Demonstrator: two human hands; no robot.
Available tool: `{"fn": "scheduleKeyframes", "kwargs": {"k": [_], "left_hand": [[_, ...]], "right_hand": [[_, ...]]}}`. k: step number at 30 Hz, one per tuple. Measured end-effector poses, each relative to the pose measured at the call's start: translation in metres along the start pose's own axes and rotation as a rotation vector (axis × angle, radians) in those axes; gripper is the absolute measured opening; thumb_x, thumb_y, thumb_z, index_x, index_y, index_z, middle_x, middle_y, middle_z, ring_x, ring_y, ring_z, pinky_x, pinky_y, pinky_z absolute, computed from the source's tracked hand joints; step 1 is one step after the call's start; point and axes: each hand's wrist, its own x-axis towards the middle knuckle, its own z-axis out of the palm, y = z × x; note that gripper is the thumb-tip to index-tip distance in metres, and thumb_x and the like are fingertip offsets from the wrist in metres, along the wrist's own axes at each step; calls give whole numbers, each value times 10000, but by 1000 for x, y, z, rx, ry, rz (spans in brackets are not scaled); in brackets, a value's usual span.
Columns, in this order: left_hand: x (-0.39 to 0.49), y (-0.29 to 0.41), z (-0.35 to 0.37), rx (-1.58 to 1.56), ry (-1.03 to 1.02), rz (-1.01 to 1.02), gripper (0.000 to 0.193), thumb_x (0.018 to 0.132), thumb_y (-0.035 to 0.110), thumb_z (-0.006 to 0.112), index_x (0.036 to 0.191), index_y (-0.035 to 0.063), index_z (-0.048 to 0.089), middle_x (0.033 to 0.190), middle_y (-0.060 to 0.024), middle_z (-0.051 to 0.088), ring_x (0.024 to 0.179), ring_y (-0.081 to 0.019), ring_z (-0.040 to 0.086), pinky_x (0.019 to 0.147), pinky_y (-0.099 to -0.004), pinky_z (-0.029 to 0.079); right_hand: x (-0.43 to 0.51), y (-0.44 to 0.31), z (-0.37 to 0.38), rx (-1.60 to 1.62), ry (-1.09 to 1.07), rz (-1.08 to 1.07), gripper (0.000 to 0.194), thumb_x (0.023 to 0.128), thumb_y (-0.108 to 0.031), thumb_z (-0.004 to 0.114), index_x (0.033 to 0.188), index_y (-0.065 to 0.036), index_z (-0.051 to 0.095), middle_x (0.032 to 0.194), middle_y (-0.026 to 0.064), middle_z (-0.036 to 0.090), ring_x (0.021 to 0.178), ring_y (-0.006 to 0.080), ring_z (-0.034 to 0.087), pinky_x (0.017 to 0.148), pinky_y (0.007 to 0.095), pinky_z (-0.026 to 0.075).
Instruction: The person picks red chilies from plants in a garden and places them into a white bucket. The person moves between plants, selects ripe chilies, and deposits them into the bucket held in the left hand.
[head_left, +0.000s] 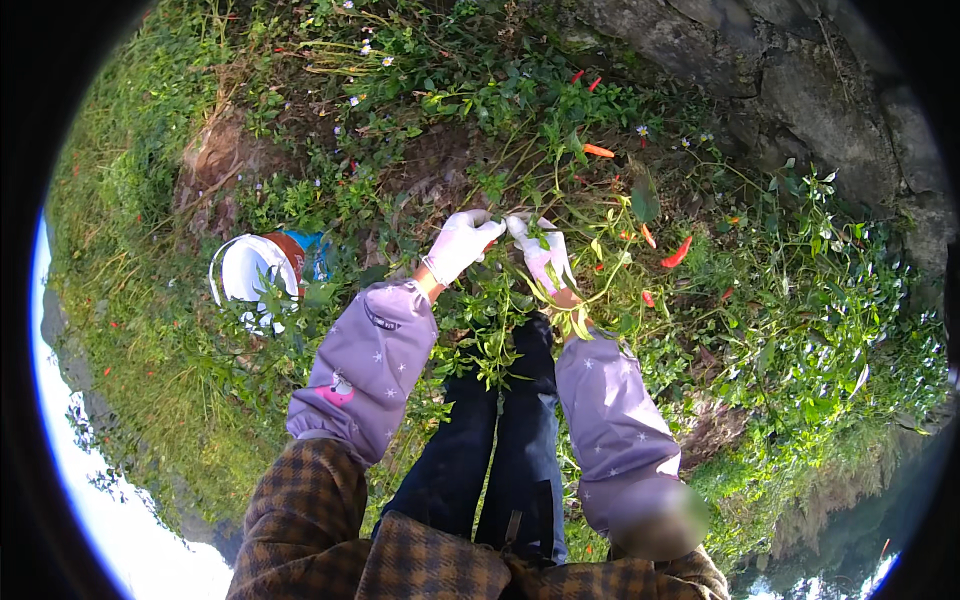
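My left hand (463, 246), in a white glove, is bent at chest centre with a bit of a red chili pepper (490, 245) showing at its fingers. Close beside it, fingertips nearly meeting, my right hand (541, 246) in a white glove is among thin green stems and leaves; its grip is partly hidden. Leafy chili plants (495, 300) hang below and between the hands. To the right, red chili peppers (676, 253) and an orange-red one (598, 151) show among the leaves.
A white bucket (259, 266) lies tilted in the weeds at left, beside a blue and brown item (307, 251). A stone wall (817, 112) rises at upper right. Small daisy-like flowers (387, 61) and dense weeds cover the sloping ground.
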Motion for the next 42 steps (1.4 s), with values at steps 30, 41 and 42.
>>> {"fn": "scheduleKeyframes", "kwargs": {"k": [30,41,42], "left_hand": [[20,197,-48,317,-359,152,350,960,372,527,1150,104,651,641,85,436,460,-8,352,395,-185,284],[12,197,-58,816,-428,220,253,901,296,598,877,45,615,688,-33,623,525,-72,512,478,-240,410],[2,193,-64,764,-365,261,224,891,269,608,919,47,605,697,-30,622,527,-69,511,478,-237,411]], "right_hand": [[2,134,-33,920,-306,291,471,951,-302,475,1323,-19,413,1234,132,521,1063,254,540,916,372,448],[-25,17,37,196,11,-269,411,918,-218,587,1254,2,500,1192,103,586,1072,191,549,968,340,415],[-33,-8,49,73,113,-278,364,906,-183,620,1209,4,541,1149,83,614,1025,168,566,931,322,429]]}}
